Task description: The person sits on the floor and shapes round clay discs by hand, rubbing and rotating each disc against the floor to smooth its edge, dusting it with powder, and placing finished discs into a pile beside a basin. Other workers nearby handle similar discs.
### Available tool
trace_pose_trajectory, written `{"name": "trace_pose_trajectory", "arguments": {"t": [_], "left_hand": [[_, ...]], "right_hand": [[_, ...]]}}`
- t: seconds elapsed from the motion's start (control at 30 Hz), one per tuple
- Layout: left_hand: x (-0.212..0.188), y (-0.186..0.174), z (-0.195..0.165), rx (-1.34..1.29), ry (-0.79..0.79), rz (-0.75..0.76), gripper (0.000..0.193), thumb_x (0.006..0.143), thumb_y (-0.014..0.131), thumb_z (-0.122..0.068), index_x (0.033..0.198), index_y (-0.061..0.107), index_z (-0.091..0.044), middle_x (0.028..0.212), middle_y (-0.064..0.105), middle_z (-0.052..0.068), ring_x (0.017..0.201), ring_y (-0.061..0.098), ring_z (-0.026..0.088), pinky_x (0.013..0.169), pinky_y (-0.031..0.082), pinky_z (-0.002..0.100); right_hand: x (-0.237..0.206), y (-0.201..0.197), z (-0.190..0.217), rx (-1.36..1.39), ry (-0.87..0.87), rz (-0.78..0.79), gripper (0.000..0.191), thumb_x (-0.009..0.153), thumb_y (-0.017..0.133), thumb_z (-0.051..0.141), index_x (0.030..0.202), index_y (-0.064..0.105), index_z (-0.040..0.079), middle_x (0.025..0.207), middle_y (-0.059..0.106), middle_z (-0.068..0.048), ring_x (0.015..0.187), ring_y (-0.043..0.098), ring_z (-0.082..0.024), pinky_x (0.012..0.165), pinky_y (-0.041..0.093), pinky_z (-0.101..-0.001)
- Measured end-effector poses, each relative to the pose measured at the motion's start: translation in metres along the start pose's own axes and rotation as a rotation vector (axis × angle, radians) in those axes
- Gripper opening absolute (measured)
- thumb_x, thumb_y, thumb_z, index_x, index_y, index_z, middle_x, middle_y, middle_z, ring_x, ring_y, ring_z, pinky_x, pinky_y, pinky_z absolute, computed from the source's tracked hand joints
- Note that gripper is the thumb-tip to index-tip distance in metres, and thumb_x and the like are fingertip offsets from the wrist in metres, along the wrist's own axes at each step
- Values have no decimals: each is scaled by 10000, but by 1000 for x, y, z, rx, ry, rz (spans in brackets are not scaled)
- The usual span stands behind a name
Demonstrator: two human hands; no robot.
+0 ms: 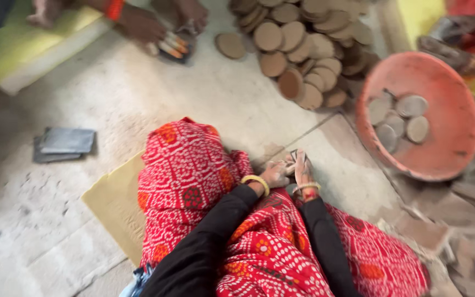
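Single head view, steeply downward, close over lap and floor (56, 220), somewhat blurred

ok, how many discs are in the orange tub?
5 discs show in the orange tub: one upper left, one upper right, one centre, one at right, one at bottom. Blur and overlap may hide more.

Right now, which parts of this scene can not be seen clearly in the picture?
- Small object between the left hand and right hand: head view, blurred by motion and covered by the fingers.
- Round grey discs in the orange plastic basin: blurred, surface unreadable.
- Another person's hands at the top edge: cut off, the held item unclear.
- Pile of round brown clay discs: cut off by the top edge.
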State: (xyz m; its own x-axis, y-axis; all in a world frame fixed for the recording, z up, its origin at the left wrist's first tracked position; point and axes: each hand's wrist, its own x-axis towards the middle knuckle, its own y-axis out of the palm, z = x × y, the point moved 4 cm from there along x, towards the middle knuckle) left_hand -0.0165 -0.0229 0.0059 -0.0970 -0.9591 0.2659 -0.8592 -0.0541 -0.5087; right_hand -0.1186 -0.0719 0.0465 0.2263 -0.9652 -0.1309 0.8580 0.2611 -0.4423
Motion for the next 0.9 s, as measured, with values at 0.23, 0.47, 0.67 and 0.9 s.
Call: {"name": "trace_pose_trajectory", "arguments": {"t": [0.23, 0.47, 0.67, 0.9], "left_hand": [[-7, 15, 15, -337, -36, -133, 375, 810, 786, -255, 1111, 670, -66, 1031, 710, 135, 972, 649, 317, 899, 474, 467], [-14, 10, 8, -182, -85, -46, 219, 763, 800, -121, 967, 738, -72, 887, 732, 141, 827, 721, 329, 729, 570, 447], [-18, 13, 6, -155, -74, 69, 637, 723, 724, -73, 1349, 609, -66, 1036, 663, 194, 931, 660, 358, 829, 552, 470], [-31, 19, 14, 280, 264, -86, 513, 789, 824, -213, 1218, 640, 2, 1182, 674, 205, 1184, 592, 408, 1010, 458, 532]], "right_hand": [[-19, 3, 23, -278, -377, -174, 506, 1075, 477, 453, 1199, 611, -18, 1063, 681, -296, 930, 627, -496, 809, 501, -528], [-17, -3, 8, -319, -64, -143, 439, 1032, 520, 455, 1021, 645, 34, 932, 711, -222, 912, 657, -420, 815, 517, -491], [-27, -17, -8, 257, -87, -157, 425, 1111, 431, 445, 1118, 607, 58, 1005, 652, -131, 1009, 682, -297, 865, 545, -437], [-40, 1, 14, -542, -374, -243, 328, 1046, 557, 395, 1128, 591, 80, 1061, 667, -144, 1002, 662, -362, 783, 534, -486]]}}
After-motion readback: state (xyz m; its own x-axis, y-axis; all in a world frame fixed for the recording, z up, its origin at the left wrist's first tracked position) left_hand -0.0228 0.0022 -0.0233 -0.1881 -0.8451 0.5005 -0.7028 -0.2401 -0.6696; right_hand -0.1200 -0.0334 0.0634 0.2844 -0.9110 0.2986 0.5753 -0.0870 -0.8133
